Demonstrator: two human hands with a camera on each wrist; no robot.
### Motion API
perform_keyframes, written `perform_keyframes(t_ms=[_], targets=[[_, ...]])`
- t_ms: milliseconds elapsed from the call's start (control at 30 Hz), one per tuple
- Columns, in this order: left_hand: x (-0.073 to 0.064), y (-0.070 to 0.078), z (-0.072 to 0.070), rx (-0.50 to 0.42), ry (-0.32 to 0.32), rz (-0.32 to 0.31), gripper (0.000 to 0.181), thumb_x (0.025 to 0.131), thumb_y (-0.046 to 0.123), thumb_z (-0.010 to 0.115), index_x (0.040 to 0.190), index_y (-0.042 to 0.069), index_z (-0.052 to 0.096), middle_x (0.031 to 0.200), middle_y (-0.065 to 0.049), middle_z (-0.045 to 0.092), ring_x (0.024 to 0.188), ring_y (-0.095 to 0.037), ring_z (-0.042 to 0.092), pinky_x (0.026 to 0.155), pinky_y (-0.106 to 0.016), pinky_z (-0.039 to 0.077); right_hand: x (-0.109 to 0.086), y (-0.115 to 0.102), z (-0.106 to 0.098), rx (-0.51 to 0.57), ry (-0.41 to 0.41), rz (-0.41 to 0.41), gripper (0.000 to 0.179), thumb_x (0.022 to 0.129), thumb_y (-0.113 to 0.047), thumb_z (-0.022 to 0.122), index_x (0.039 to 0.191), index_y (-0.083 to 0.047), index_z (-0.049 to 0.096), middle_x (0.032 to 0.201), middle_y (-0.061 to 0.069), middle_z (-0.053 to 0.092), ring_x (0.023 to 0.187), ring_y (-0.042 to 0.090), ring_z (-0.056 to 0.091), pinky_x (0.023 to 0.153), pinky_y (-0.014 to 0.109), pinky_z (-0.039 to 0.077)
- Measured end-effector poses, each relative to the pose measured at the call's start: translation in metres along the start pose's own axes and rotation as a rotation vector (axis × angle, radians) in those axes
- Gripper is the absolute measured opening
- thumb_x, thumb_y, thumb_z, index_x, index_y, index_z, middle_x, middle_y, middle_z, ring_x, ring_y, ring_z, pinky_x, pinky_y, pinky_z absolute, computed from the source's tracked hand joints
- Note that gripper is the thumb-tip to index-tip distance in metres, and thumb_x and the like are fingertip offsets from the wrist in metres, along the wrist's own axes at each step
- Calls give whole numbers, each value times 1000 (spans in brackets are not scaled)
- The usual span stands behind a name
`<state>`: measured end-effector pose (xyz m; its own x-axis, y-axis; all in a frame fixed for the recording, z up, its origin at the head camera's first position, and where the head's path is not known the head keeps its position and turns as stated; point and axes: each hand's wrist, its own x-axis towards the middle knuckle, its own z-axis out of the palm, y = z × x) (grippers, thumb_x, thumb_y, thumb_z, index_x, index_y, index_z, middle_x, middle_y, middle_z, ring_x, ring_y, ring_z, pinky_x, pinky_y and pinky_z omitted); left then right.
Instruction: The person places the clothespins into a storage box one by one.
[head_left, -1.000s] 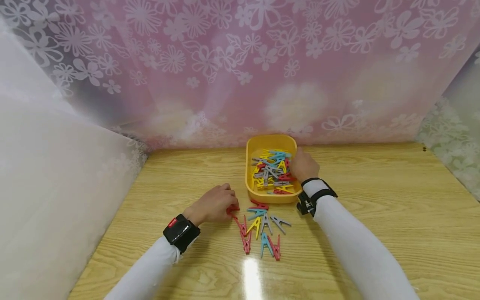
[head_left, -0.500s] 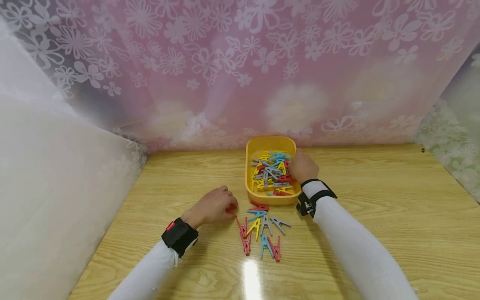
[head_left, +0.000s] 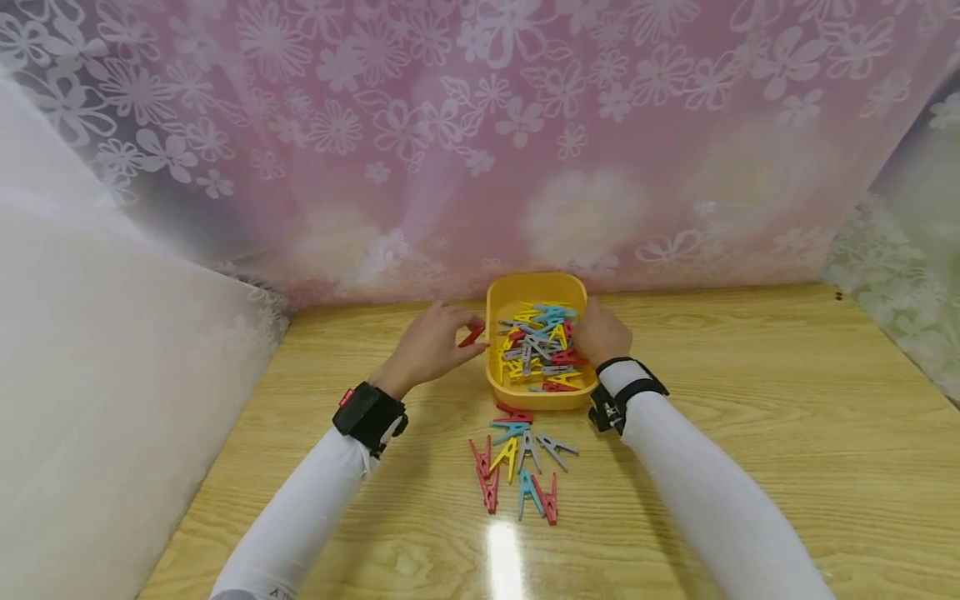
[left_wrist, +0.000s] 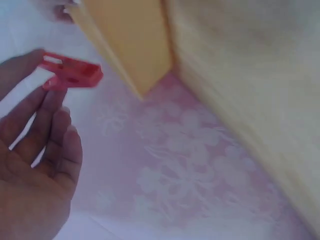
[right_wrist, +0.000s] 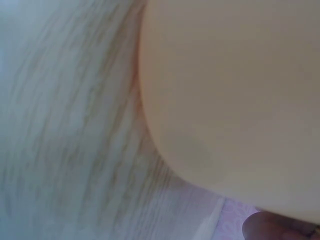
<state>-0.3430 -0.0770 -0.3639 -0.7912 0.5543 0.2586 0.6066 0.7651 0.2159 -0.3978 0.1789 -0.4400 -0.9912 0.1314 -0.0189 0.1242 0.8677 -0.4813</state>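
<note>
My left hand [head_left: 431, 346] pinches a red clothespin [left_wrist: 75, 72] between thumb and fingertips, at the left rim of a yellow plastic bin [head_left: 543, 402]. In the left wrist view the other fingers are spread behind the pin. My right hand [head_left: 603, 333] grips the bin's right rim; most of its fingers are hidden in the right wrist view, where the bin's wall [right_wrist: 230, 100] fills much of the picture. Inside the bin lies a pile of clothespins [head_left: 536, 343] in yellow, blue, grey and red.
Several loose clothespins lie on the wooden table [head_left: 675, 500] in front of the bin, among them a yellow one [head_left: 506, 458], a blue one [head_left: 528, 492] and a grey one [head_left: 557, 450]. A pink flowered curtain [head_left: 450, 167] hangs right behind the bin.
My left hand has lifted the red clothespin off the table left of the loose pins and carried it up to the bin's left rim. The right hand stays at the bin.
</note>
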Motion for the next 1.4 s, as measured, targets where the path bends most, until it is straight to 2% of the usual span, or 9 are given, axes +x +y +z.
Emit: perform_keyframes(t_ms=[267, 367, 467, 600, 767, 900, 1067, 1233, 1400], targets=[[54, 25, 7, -32, -72, 38, 38, 90, 31, 68, 120, 9, 63, 117, -4, 61, 115, -22, 49, 98, -34, 38, 0, -2, 2, 7, -19, -16, 29, 92, -12, 58, 117, -1, 47, 101, 19, 62, 87, 34, 62, 75, 53, 51], [64, 30, 12, -45, -75, 33, 42, 91, 29, 65, 127, 8, 59, 123, -5, 58, 118, -21, 47, 100, -33, 37, 1, -1, 0, 0, -15, -14, 29, 93, -13, 57, 117, -1, 46, 101, 20, 62, 88, 35, 63, 75, 53, 51], [63, 31, 15, -55, -62, 26, 37, 92, 26, 64, 125, 9, 60, 121, -4, 59, 114, -19, 50, 97, -32, 39, 1, 0, -2, -13, -15, -11, 29, 95, -14, 55, 118, 0, 45, 101, 21, 62, 88, 36, 63, 74, 53, 52], [48, 24, 19, -58, -43, 68, 25, 93, 22, 63, 116, 11, 65, 113, -3, 62, 105, -18, 54, 93, -31, 41, 1, 1, -2, -13, -17, -3, 27, 96, -14, 53, 117, 1, 46, 99, 21, 62, 87, 36, 63, 73, 53, 51], [11, 16, 21, -79, -73, 135, 16, 93, 14, 63, 108, 11, 68, 108, -2, 62, 104, -19, 55, 88, -31, 43, 1, 3, -1, 2, -9, -15, 26, 95, -14, 53, 116, -1, 47, 99, 21, 63, 86, 36, 63, 72, 54, 51], [-22, 12, 23, -70, -124, 155, 14, 92, 14, 65, 106, 12, 68, 106, 0, 61, 101, -18, 55, 83, -30, 46, 2, 2, -1, 5, -14, -24, 27, 95, -13, 52, 117, 0, 46, 100, 21, 63, 87, 36, 63, 73, 54, 51], [-53, 10, 28, -35, -208, 180, 18, 89, 13, 67, 107, 13, 69, 106, 1, 61, 98, -16, 55, 81, -30, 47, 4, 3, 0, -3, -16, -12, 29, 95, -13, 52, 119, 3, 44, 97, 21, 61, 84, 35, 63, 73, 53, 51], [-71, 13, 37, 12, -299, 241, 26, 85, 11, 70, 111, 15, 69, 109, 2, 59, 101, -15, 53, 85, -29, 46, 5, 3, 1, -18, -17, -14, 32, 95, -14, 53, 119, 4, 44, 96, 22, 61, 82, 36, 63, 70, 52, 52], [-79, 15, 47, 53, -301, 296, 31, 83, 5, 67, 111, 17, 70, 106, 3, 60, 97, -14, 53, 82, -28, 46, 3, 1, 0, -10, -18, -16, 31, 94, -13, 53, 118, 3, 45, 97, 22, 62, 82, 36, 63, 70, 53, 52]])
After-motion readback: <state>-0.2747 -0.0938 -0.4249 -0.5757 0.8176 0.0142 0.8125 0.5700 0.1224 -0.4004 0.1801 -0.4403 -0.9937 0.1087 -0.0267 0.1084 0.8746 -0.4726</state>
